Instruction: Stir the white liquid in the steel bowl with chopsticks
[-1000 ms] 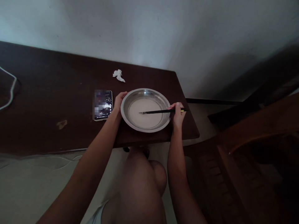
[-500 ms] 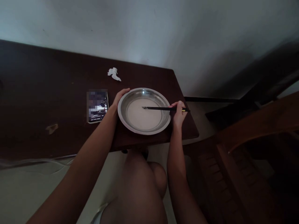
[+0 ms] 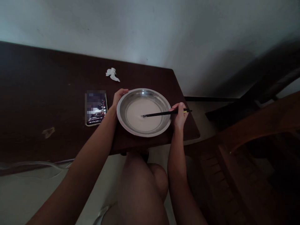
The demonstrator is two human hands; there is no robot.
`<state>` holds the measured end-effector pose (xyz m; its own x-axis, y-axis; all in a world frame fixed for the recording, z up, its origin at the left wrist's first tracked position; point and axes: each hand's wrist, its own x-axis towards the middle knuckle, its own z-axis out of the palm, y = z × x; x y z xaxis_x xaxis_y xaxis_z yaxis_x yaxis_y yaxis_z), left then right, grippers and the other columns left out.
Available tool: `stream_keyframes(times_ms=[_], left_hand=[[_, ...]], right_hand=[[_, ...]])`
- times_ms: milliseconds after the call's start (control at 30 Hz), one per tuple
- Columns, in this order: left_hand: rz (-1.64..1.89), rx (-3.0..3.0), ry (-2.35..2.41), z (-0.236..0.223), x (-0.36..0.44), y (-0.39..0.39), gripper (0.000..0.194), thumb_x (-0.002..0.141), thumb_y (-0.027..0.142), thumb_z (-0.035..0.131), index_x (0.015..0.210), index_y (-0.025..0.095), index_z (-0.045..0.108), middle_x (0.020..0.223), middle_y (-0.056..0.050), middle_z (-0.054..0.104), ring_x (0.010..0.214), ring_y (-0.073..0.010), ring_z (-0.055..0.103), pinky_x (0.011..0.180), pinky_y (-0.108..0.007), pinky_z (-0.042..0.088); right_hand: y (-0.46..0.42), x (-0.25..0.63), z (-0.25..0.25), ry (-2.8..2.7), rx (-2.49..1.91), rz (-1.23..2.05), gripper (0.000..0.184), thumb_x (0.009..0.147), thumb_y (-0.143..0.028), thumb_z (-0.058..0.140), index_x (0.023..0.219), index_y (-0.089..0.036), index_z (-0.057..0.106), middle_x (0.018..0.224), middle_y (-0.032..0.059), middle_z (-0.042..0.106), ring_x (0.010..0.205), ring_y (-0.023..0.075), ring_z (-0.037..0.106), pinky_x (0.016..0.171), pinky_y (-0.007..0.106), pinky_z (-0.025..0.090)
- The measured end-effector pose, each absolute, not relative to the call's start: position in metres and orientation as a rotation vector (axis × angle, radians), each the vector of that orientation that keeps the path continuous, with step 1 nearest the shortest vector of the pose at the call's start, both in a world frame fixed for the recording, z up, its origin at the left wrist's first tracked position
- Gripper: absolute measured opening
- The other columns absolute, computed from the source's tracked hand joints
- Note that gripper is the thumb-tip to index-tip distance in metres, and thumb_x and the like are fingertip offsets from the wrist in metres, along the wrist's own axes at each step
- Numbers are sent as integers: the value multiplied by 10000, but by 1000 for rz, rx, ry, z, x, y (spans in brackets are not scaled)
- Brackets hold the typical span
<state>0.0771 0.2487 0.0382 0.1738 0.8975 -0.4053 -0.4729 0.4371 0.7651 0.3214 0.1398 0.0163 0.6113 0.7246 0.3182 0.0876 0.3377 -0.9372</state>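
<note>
A round steel bowl [image 3: 122, 120] holding a pale white liquid sits near the right end of a dark wooden table [image 3: 47, 103]. My left hand [image 3: 118, 96] grips the bowl's left rim, fingers curled over the edge. My right hand [image 3: 180, 115] is closed on a pair of black chopsticks [image 3: 159, 113] at the bowl's right side. The chopstick tips rest in the liquid near the bowl's middle.
A phone [image 3: 96, 107] with a lit screen lies just left of the bowl. A crumpled white tissue [image 3: 112, 74] sits farther back, near the wall. The table's right edge is close to my right hand. Dark wooden furniture [image 3: 253, 137] stands to the right. My knee [image 3: 140, 181] is below the table edge.
The chopstick tips have moved within the liquid, from the upper middle back toward me. My left hand has stayed on the rim. The view has shifted slightly.
</note>
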Motion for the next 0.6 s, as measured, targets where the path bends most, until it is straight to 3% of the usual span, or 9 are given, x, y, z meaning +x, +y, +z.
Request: stream_keyframes(times_ms=[100, 300, 467, 600], left_hand=[[1002, 506, 948, 41, 78, 248, 210, 899, 237, 577, 699, 220, 639, 544, -12, 618, 578, -216, 680, 649, -299, 598], [1076, 565, 967, 34, 83, 253, 216, 881, 230, 589, 679, 231, 666, 585, -28, 658, 708, -246, 731, 712, -315, 609], [1151, 587, 993, 27, 85, 259, 237, 865, 174, 601, 638, 220, 652, 614, -12, 665, 640, -184, 665, 704, -279, 572], [1152, 676, 982, 20, 83, 261, 244, 888, 178, 583, 665, 215, 674, 631, -22, 671, 702, -205, 688, 737, -305, 562]], right_hand=[[141, 321, 17, -863, -1147, 486, 514, 852, -728, 664, 688, -241, 637, 586, -53, 671, 525, 109, 631, 618, 275, 518], [141, 325, 14, -871, -1125, 438, 496, 895, -712, 614, 711, -252, 626, 506, -77, 598, 477, 106, 580, 609, 277, 506], [142, 326, 13, -918, -1186, 366, 474, 938, -693, 565, 770, -253, 618, 585, -62, 637, 553, 115, 635, 659, 294, 536], [143, 326, 14, -869, -1109, 405, 478, 933, -686, 572, 726, -255, 587, 510, -84, 569, 465, 100, 563, 590, 275, 491]])
